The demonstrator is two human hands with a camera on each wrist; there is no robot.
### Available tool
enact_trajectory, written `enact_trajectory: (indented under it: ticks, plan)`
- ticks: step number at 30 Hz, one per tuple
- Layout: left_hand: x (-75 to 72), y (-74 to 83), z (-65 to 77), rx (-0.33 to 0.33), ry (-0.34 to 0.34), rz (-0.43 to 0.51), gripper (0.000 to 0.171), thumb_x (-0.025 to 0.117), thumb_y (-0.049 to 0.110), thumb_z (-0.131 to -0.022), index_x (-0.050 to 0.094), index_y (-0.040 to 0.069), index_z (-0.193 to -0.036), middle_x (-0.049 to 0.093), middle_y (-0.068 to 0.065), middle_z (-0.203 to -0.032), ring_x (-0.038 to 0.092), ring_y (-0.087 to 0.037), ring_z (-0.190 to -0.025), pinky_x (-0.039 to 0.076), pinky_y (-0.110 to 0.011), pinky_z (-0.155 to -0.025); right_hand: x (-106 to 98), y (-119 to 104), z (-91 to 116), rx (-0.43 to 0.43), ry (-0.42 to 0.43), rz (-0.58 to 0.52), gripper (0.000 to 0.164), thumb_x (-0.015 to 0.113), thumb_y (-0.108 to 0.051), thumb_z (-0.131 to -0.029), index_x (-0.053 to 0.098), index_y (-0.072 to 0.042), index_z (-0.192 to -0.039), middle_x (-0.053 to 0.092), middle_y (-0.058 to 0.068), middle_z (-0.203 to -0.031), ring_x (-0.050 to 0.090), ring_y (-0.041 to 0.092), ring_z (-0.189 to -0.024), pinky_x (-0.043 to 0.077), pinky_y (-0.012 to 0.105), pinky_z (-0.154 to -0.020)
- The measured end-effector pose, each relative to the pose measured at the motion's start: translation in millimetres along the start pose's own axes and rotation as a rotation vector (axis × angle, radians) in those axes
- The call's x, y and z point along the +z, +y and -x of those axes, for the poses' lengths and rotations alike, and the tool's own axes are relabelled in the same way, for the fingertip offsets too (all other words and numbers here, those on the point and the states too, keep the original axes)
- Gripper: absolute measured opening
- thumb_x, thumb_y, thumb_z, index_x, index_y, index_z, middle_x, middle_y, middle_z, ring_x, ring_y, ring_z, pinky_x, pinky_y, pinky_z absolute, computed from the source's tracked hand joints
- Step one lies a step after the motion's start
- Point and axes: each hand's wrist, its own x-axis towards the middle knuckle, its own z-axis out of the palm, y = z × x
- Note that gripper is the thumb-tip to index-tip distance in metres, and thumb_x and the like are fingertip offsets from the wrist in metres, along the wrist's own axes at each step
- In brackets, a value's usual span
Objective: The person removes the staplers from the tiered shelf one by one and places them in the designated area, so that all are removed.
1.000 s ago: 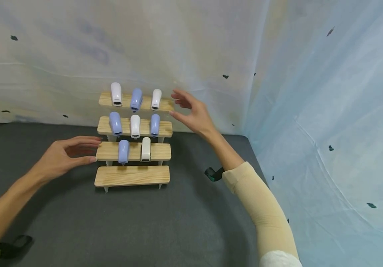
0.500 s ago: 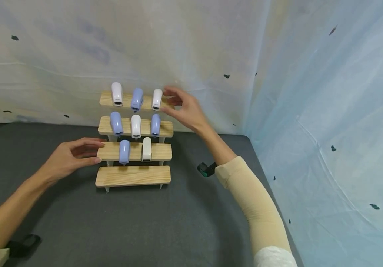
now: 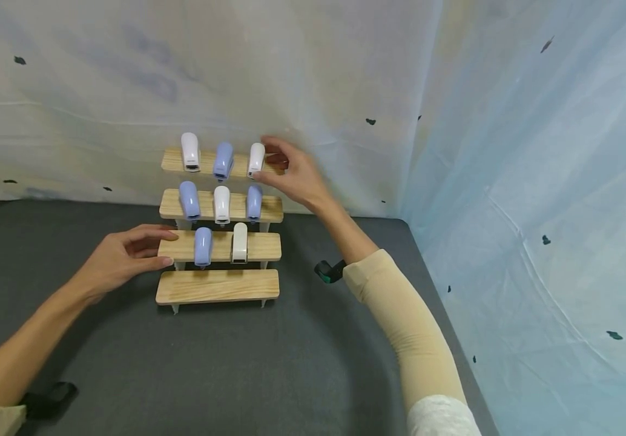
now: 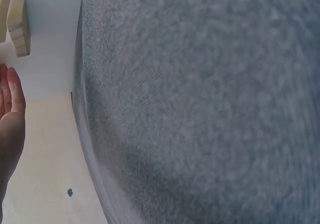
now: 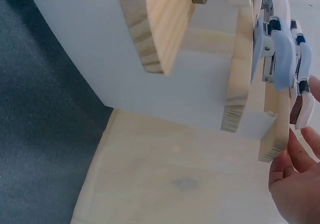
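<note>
A four-step wooden rack (image 3: 217, 286) stands on the dark grey tabletop, and three of its steps carry small blue and white staplers. My right hand (image 3: 291, 175) is at the right end of the top step. Its thumb sits at the front of the white stapler (image 3: 256, 158) and its index finger curls over the back. In the right wrist view the fingertips (image 5: 295, 154) meet that white stapler (image 5: 304, 113) beside a blue stapler (image 5: 282, 58). My left hand (image 3: 119, 254) rests with relaxed fingers against the left end of the third step (image 3: 174, 247). The left wrist view shows only its palm (image 4: 10, 119).
A pale sheet hangs close behind the rack (image 3: 291, 72) and along the right side (image 3: 536, 212). The bottom step holds nothing. Grey cloth (image 3: 226, 369) spreads in front of the rack. Dark wrist straps show at my right forearm (image 3: 328, 271) and left forearm (image 3: 46, 399).
My right hand has moved left from beside the rack and closed its thumb and finger on the top-right white stapler. The left hand has edged slightly right against the third step.
</note>
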Motion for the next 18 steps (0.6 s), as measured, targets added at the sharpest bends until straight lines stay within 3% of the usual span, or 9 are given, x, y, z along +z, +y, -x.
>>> enact_trajectory:
  ticks: [8,15,18]
  plan:
    - [5.4,0.5,2.3,0.042,0.008,0.048,0.043,0.076,0.009,-0.089,0.061,0.002,-0.13,0.056,0.01,-0.128,0.058,0.003,-0.108,0.049,-0.012,-0.084,9,2,1,-0.007,0.041,-0.032,0.07,0.085,-0.016,-0.082,0.052,-0.008,-0.144,0.063,0.012,-0.127,0.061,0.024,-0.112,0.05,0.034,-0.094]
    - [6.5,-0.5,3.3,0.074,0.009,0.03,0.044,0.074,0.009,-0.091,0.06,0.003,-0.131,0.056,0.007,-0.13,0.058,0.004,-0.109,0.048,-0.01,-0.084,13,5,3,-0.053,0.08,0.011,0.066,0.084,-0.021,-0.082,0.055,-0.008,-0.14,0.066,0.008,-0.119,0.063,0.016,-0.103,0.051,0.027,-0.087]
    - [6.9,-0.1,4.5,0.058,0.015,0.029,0.043,0.075,0.011,-0.091,0.061,0.003,-0.131,0.056,0.01,-0.129,0.058,0.004,-0.108,0.048,-0.01,-0.084,12,6,5,-0.069,0.086,0.047,0.065,0.084,-0.022,-0.083,0.056,-0.007,-0.14,0.067,0.007,-0.116,0.062,0.013,-0.1,0.05,0.025,-0.085]
